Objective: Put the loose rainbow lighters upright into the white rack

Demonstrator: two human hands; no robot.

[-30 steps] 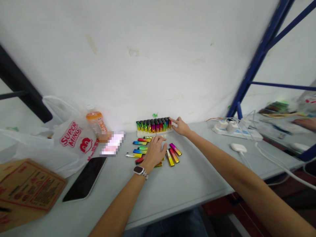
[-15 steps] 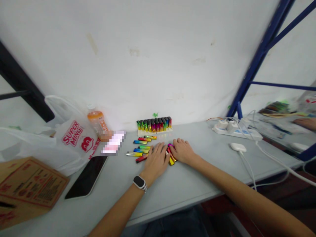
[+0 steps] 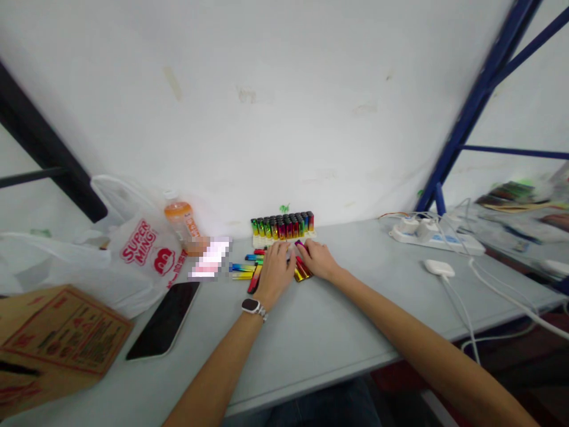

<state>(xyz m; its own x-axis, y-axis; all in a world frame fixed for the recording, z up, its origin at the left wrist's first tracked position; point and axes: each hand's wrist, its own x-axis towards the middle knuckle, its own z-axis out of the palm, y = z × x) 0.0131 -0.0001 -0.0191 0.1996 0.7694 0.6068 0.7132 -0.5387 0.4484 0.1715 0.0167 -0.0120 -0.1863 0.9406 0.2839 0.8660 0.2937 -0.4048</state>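
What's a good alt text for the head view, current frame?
Both hands, left hand and right hand, rest on a scatter of rainbow-coloured lighters lying on a grey table, in front of a tray of upright lighters against the white wall. A dark phone and a white plastic bag lie to the left, a power strip to the right.

A tray of upright lighters (image 3: pixel 283 227) stands at the back of the desk (image 3: pixel 338 332), against the wall. Just before it lie loose lighters (image 3: pixel 249 271), with the left hand (image 3: pixel 274 270) and right hand (image 3: pixel 316 260) resting side by side on them. To the left sit a bottle (image 3: pixel 182 222), a plastic bag (image 3: pixel 133 255), a phone (image 3: pixel 164 320) and, nearest the left edge, a cardboard box (image 3: pixel 53 338). To the right lie a power strip (image 3: pixel 433 237) and a charger (image 3: pixel 438 268).
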